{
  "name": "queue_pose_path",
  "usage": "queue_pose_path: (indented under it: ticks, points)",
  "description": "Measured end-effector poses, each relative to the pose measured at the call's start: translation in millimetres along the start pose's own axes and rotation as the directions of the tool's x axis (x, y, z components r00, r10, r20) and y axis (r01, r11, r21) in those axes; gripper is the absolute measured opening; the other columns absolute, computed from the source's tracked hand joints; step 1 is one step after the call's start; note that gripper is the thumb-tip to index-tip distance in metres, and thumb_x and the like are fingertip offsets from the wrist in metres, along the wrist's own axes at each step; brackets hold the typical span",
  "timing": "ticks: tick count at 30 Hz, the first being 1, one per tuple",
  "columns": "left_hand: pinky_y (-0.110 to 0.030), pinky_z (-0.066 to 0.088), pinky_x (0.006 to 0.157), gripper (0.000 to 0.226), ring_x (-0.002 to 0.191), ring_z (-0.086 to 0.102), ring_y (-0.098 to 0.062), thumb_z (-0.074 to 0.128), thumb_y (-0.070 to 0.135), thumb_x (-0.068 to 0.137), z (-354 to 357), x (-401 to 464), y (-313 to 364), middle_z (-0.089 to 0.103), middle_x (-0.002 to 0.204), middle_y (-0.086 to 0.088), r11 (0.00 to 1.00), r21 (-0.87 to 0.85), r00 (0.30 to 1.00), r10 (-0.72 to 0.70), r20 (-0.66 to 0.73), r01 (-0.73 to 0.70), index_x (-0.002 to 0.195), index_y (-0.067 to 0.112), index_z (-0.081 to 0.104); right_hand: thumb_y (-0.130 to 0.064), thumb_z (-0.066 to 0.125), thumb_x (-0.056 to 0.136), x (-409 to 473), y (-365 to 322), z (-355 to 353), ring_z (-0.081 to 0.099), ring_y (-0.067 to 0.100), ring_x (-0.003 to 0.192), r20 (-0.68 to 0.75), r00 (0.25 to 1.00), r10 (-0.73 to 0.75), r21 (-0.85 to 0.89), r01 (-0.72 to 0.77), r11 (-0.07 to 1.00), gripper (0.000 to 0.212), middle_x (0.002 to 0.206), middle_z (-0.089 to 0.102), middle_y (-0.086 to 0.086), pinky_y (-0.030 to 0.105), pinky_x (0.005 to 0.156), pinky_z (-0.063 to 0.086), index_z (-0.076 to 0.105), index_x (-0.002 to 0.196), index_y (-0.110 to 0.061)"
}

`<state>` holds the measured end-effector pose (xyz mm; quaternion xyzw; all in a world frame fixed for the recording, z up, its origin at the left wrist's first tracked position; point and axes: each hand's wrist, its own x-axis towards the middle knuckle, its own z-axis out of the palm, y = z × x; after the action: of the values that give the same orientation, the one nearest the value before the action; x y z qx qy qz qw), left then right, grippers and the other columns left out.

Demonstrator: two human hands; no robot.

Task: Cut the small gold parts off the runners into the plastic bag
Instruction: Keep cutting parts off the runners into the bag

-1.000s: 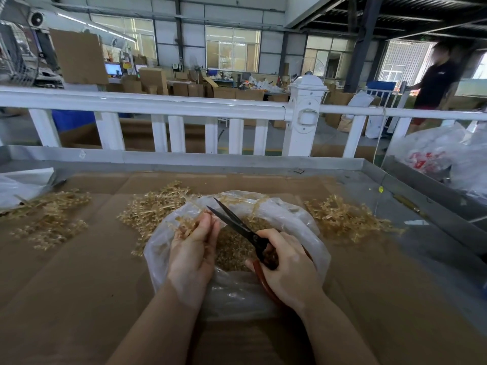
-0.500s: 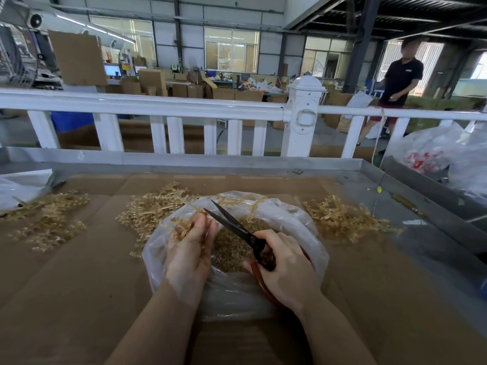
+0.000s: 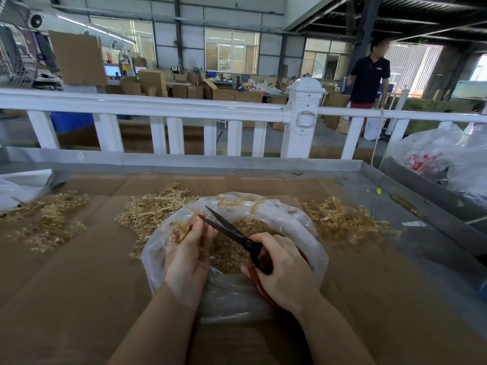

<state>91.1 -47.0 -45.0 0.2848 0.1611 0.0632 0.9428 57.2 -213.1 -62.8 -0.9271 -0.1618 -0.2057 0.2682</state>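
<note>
Cardboard lies bare nearest the person. Above the plastic bag of gold parts, the left hand pinches a runner and the right hand grips scissors. Runner piles flank the bag, short of the white railing.

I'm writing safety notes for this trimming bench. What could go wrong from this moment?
1. The scissors blade tips sit right beside the left hand fingertips pinching the runner; a slip could nick a finger.
2. Cut parts might bounce past the plastic bag rim onto the cardboard.
3. The right hand works the blades low over the bag; they could snag its film.
</note>
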Motion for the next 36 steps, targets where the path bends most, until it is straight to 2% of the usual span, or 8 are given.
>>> queue_pose_path:
  ticks: [7,9,11,14,20,27,36]
  points:
    - [-0.018,0.056,0.054,0.018,0.071,0.072,-0.011,0.061,-0.001,0.087,-3.2,0.6,-1.3,0.073,0.081,-0.005,1.0,0.018,0.999,-0.014,0.036,0.014,0.105,0.004,0.062,-0.047,0.069,0.078,0.3,-0.6,-0.7,0.042,-0.002,0.101,0.006,1.0,-0.001,0.012,0.001,1.0,0.044,0.101,0.047,-0.024,0.003,0.083,0.028,0.055,0.118,-0.034]
    - [-0.017,0.056,0.054,0.019,0.079,0.072,-0.014,0.064,0.001,0.085,-3.7,1.5,-1.0,0.073,0.088,-0.008,1.0,-0.002,0.999,-0.026,0.036,0.026,0.104,0.003,0.063,-0.046,0.07,0.077,-0.4,-0.6,-0.4,0.042,-0.002,0.1,-0.013,1.0,0.003,0.021,-0.003,1.0,0.044,0.101,0.048,-0.024,0.004,0.083,0.029,0.056,0.117,-0.033]
    - [-0.018,0.056,0.055,0.024,0.081,0.072,-0.015,0.068,0.003,0.078,-3.7,1.5,0.1,0.074,0.083,-0.008,0.998,-0.045,0.998,-0.037,0.041,0.038,0.102,0.002,0.064,-0.045,0.071,0.077,-0.8,-0.7,0.0,0.041,-0.004,0.098,-0.034,0.999,0.01,0.035,-0.009,0.999,0.044,0.101,0.05,-0.024,0.002,0.083,0.029,0.057,0.116,-0.033]
    - [-0.018,0.056,0.055,0.034,0.073,0.073,-0.012,0.07,0.006,0.066,-3.0,-0.1,1.5,0.074,0.075,-0.006,0.994,-0.108,0.999,-0.023,0.046,0.028,0.099,0.003,0.063,-0.045,0.07,0.077,-0.3,-0.6,0.0,0.042,-0.003,0.098,-0.03,0.999,0.012,0.034,-0.011,0.999,0.044,0.102,0.051,-0.023,0.002,0.083,0.029,0.057,0.117,-0.033]
    - [-0.019,0.057,0.056,0.007,0.068,0.071,-0.01,0.063,0.002,0.086,-4.4,-0.8,-1.5,0.071,0.079,-0.005,1.0,-0.01,1.0,-0.004,0.02,0.004,0.092,0.006,0.063,-0.045,0.07,0.078,-0.4,-1.7,-0.9,0.044,0.0,0.1,0.014,1.0,-0.001,0.031,0.0,1.0,0.044,0.098,0.048,-0.023,0.004,0.082,0.03,0.056,0.118,-0.033]
    - [-0.018,0.056,0.056,0.01,0.074,0.07,-0.013,0.061,-0.001,0.087,-1.9,-5.5,0.0,0.071,0.082,-0.006,1.0,0.024,0.999,0.005,0.036,-0.006,0.095,0.005,0.063,-0.045,0.07,0.078,-0.8,-1.0,-0.7,0.039,-0.007,0.098,-0.002,1.0,0.013,0.044,-0.013,0.999,0.044,0.101,0.049,-0.025,-0.002,0.085,0.026,0.056,0.118,-0.035]
    - [-0.017,0.056,0.057,0.011,0.068,0.07,-0.009,0.063,0.003,0.087,-2.2,-6.1,0.0,0.07,0.08,-0.004,1.0,0.007,1.0,0.013,0.028,-0.013,0.097,0.005,0.063,-0.05,0.067,0.079,-0.1,-0.5,-0.2,0.038,-0.009,0.102,0.017,1.0,0.011,0.042,-0.012,0.999,0.043,0.109,0.053,-0.024,-0.002,0.085,0.026,0.054,0.118,-0.037]
